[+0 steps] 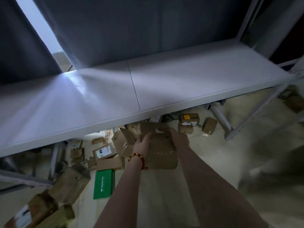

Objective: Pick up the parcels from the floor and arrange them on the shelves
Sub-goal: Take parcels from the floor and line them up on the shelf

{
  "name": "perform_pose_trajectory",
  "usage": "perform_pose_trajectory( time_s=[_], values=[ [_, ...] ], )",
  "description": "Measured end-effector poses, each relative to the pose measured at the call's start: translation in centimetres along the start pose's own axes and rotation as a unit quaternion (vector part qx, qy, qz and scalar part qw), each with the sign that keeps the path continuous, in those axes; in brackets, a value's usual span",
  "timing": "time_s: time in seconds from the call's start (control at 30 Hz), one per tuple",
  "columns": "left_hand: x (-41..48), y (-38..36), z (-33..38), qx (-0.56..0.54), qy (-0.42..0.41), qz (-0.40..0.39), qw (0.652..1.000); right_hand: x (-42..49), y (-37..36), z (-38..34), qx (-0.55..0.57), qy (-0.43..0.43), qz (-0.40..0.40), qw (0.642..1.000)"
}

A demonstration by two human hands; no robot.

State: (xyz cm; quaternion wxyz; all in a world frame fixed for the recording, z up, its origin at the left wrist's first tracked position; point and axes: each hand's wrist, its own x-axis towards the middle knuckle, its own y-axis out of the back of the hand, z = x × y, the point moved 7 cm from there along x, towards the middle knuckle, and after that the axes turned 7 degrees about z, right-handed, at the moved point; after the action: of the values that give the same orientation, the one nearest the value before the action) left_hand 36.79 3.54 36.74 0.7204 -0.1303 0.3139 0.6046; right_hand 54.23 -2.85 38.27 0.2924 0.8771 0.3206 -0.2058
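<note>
Dim light fills a storage room where a dark grey curtain (131, 30) hangs behind a pale grey metal shelf (172, 79), with a bright strip of window (37, 25) showing at the curtain's left. The shelf's smooth painted top carries a thin seam across its middle and a soft sheen of reflected daylight towards its left end. Below it lies a pale, matte concrete floor (213, 153).

Both bare forearms reach forward and down from the lower edge of the view, converging just under the shelf's front edge. The left hand (142, 143), with a red beaded bracelet (136, 157) at its wrist, grips the left side of a brown cardboard box (162, 153), thumb lying over the top face. The right hand (178, 137) clasps the box's far right corner, its fingers folded over the edge and mostly hidden. The box is held between the two hands, above the floor and lower than the shelf's front edge, near its middle. Its surface is plain and dull, with a faint dotted line across the top.

Scattered brown cardboard parcels (189, 124) lie on the floor under and beside the shelf, some taped, some tilted against each other. One flat parcel with a white printed label (102, 151) sits left of the wrists, and a flat green carton with white lettering (103, 185) lies nearer the viewer. Motion blur softens the lower left corner.
</note>
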Motion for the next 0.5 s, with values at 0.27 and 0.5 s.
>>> perform_pose_trajectory(
  time_s=[0.27, 0.5],
  values=[
    [-14.2, 1.3, 7.1, -0.012, 0.107, -0.015, 0.994, -8.1, 9.0, -6.1, -0.097, -0.011, 0.028, 0.995],
    [-22.1, 3.8, 15.8, -0.010, 0.079, -0.054, 0.995, -17.0, 14.9, -15.3, -0.042, 0.033, 0.018, 0.998]
  ],
)
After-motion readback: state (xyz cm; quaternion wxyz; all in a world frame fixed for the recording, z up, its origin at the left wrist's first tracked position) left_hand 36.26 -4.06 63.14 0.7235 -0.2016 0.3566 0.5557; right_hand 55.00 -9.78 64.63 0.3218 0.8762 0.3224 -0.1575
